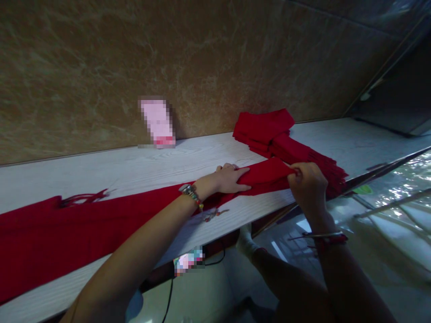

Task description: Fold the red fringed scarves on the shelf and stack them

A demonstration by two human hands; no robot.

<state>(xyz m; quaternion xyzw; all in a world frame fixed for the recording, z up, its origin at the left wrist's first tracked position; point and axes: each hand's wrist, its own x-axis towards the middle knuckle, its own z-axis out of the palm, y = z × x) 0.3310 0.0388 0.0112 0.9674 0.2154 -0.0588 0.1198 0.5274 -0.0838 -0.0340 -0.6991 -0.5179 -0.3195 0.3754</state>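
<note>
"What are your hands doing?"

"My left hand (pixel 234 178) lies flat, fingers spread, on a long red cloth (pixel 266 172). My right hand (pixel 309 180) pinches the end of it between thumb and finger."

"Where's the cloth?"

"On the white counter (pixel 202 157), under my left hand and stretching away to the left of it."

"Anything else about?"

"A pile of folded red cloths (pixel 264 128) just beyond my right hand, and, beyond my left, a blurred pink thing (pixel 156 119) against the wall (pixel 84 80)."
</note>
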